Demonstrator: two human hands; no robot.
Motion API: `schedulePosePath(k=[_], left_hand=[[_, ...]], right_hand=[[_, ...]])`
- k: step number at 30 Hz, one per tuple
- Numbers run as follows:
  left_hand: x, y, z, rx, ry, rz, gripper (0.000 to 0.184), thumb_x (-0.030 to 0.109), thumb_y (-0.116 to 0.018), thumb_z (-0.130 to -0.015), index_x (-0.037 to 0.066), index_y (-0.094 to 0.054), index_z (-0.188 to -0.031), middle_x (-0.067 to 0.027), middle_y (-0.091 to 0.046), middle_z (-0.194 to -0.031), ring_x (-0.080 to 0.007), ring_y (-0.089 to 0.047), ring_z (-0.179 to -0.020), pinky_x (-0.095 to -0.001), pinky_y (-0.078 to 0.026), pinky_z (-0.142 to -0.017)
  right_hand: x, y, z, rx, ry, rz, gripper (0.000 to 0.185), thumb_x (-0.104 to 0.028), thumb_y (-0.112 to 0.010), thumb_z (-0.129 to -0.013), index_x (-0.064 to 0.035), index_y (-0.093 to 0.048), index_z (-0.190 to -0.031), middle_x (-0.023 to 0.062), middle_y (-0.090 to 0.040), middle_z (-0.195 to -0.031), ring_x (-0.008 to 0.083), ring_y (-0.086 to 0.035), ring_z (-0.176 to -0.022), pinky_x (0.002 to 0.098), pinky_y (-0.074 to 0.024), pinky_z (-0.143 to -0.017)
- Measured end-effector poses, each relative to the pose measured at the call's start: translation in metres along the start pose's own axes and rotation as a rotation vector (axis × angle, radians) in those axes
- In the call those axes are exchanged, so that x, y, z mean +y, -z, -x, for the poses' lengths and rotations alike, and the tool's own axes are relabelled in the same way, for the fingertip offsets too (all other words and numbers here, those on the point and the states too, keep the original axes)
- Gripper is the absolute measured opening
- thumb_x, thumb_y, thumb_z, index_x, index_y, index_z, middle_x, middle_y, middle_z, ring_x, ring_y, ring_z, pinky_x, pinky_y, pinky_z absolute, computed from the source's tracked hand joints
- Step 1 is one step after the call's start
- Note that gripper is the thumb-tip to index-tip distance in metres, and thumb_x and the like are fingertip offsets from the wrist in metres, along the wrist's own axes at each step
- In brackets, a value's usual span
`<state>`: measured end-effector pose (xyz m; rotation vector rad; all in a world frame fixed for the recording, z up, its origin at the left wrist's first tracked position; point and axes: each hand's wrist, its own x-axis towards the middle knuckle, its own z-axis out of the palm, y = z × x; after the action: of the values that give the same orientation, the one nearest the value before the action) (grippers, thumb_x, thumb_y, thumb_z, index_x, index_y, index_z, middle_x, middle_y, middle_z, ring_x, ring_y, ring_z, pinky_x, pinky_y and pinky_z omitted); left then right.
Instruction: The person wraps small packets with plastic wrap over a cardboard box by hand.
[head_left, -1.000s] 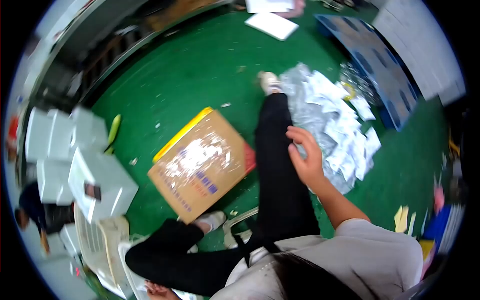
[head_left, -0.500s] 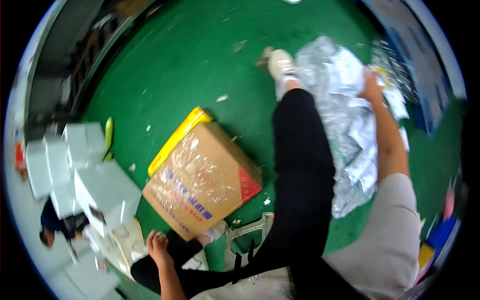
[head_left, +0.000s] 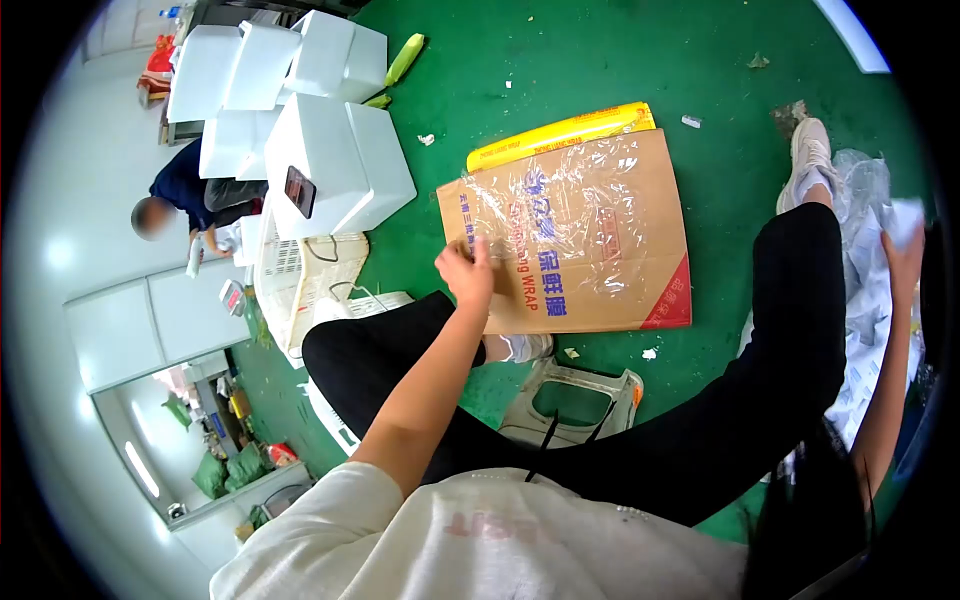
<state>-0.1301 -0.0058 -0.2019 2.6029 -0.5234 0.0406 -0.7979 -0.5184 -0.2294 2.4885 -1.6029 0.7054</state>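
My left hand (head_left: pixel 465 272) hovers over the near left edge of a brown cardboard box (head_left: pixel 585 235). Its fingers are loosely bent, the thumb stands apart, and nothing shows in it. Clear film, blue and red print and a red corner mark the box's top. At the far right, my right hand (head_left: pixel 903 258) has its fingers closed on a white sheet (head_left: pixel 905 222), which looks like paper or a label. Below that hand, more white sheets (head_left: pixel 868 375) lie on a crumpled clear plastic bag (head_left: pixel 862 178) beside my leg.
A yellow packet (head_left: pixel 560 137) lies along the box's far side. White foam boxes (head_left: pixel 325 165) are stacked at left, with a phone (head_left: pixel 299 191) on one, near a white basket (head_left: pixel 290 280). A plastic stool (head_left: pixel 570 400) is beneath me. Another person (head_left: pixel 185 190) works behind the boxes.
My view has swung right, so the box and foam boxes sit differently in it. My left hand has come from beside my knee to over the box. My right hand remains at the white sheets.
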Motion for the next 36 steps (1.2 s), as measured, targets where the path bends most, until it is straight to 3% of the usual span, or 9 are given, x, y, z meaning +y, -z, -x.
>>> schedulePosePath(k=[4,8,12,16,19,21,27,34,36], left_hand=[[-0.006,-0.016,-0.001,0.115,-0.246,-0.359,0.03,0.023,-0.066,-0.091,-0.003,-0.058,-0.105,-0.017,-0.062,-0.087,-0.0199,-0.061,-0.078,-0.0323,-0.05,-0.069],[-0.003,-0.002,-0.006,-0.367,0.271,0.873,0.013,0.014,-0.058,-0.096,0.005,-0.053,-0.087,-0.0002,-0.055,-0.061,-0.0089,-0.05,-0.049,-0.0237,-0.04,-0.046],[-0.028,0.006,0.016,-0.483,0.345,0.963,0.012,0.015,-0.059,-0.097,0.005,-0.052,-0.098,0.0,-0.051,-0.06,-0.0089,-0.045,-0.045,-0.0242,-0.037,-0.042],[-0.025,0.021,0.029,-0.528,0.436,1.056,0.016,0.014,-0.056,-0.098,0.001,-0.054,-0.107,-0.0012,-0.052,-0.06,-0.01,-0.046,-0.046,-0.025,-0.04,-0.043],[-0.031,0.013,0.024,-0.623,0.514,0.994,0.015,0.014,-0.054,-0.099,0.0,-0.057,-0.104,-0.0017,-0.053,-0.061,-0.0104,-0.047,-0.046,-0.025,-0.04,-0.043],[-0.03,0.01,0.023,-0.594,0.532,1.016,0.017,0.014,-0.051,-0.099,-0.001,-0.058,-0.097,-0.0023,-0.052,-0.059,-0.011,-0.049,-0.045,-0.0265,-0.041,-0.042],[-0.03,0.01,0.029,-0.539,0.528,1.057,0.015,0.014,-0.052,-0.099,0.001,-0.058,-0.094,-0.0034,-0.053,-0.06,-0.0115,-0.049,-0.044,-0.0284,-0.041,-0.041],[-0.04,0.053,0.023,-0.337,0.383,0.294,0.023,0.022,-0.063,-0.086,0.002,-0.069,-0.095,-0.0229,-0.068,-0.091,-0.0402,-0.066,-0.091,-0.0453,-0.051,-0.081],[-0.056,0.06,0.035,-0.391,0.544,0.528,0.019,0.02,-0.061,-0.09,0.002,-0.065,-0.086,-0.0141,-0.064,-0.072,-0.0258,-0.061,-0.059,-0.0365,-0.048,-0.056]], right_hand=[[-0.308,0.109,-0.069,-0.341,0.382,-0.456,0.099,-0.042,-0.074,-0.068,-0.0011,-0.033,-0.148,0.0196,-0.038,-0.15,0.0334,-0.038,-0.136,0.0408,-0.0274,-0.114],[-0.536,0.12,-0.036,-0.498,0.685,-0.566,0.106,-0.039,-0.081,-0.058,-0.0092,-0.035,-0.148,0.0225,-0.049,-0.13,0.0383,-0.044,-0.122,0.0458,-0.0341,-0.105],[-0.639,0.046,0.02,-0.694,0.758,-0.348,0.098,-0.037,-0.082,-0.064,-0.0214,-0.036,-0.149,0.0201,-0.047,-0.134,0.0351,-0.041,-0.127,0.047,-0.0318,-0.107],[-0.66,0.008,0.057,-0.513,0.809,-0.313,0.091,-0.036,-0.081,-0.07,-0.0168,-0.038,-0.148,0.0202,-0.041,-0.143,0.0341,-0.039,-0.132,0.0463,-0.0309,-0.109],[-0.625,0.032,0.071,-0.445,0.402,-0.343,0.086,-0.04,-0.079,-0.073,-0.0091,-0.04,-0.143,0.0227,-0.04,-0.144,0.0372,-0.045,-0.129,0.046,-0.037,-0.105],[-0.612,0.079,0.087,-0.719,-0.396,-0.493,0.085,-0.049,-0.075,-0.075,-0.0005,-0.044,-0.138,0.0232,-0.05,-0.137,0.0392,-0.053,-0.121,0.0449,-0.0433,-0.101],[-0.593,0.018,0.147,-0.789,-0.331,-0.16,0.054,-0.051,-0.07,-0.079,-0.0014,-0.066,-0.101,0.0199,-0.069,-0.088,0.0384,-0.067,-0.089,0.0481,-0.0517,-0.08],[-0.519,0.031,0.112,-1.19,0.139,-0.417,0.025,-0.02,-0.058,-0.08,0.0013,-0.069,-0.083,0.0117,-0.066,-0.07,0.0181,-0.062,-0.06,0.0356,-0.0507,-0.058],[-0.534,0.121,0.093,-1.374,-0.29,-0.74,0.02,-0.017,-0.057,-0.081,0.0003,-0.067,-0.078,0.0061,-0.061,-0.067,0.0136,-0.059,-0.058,0.0301,-0.0492,-0.055]])
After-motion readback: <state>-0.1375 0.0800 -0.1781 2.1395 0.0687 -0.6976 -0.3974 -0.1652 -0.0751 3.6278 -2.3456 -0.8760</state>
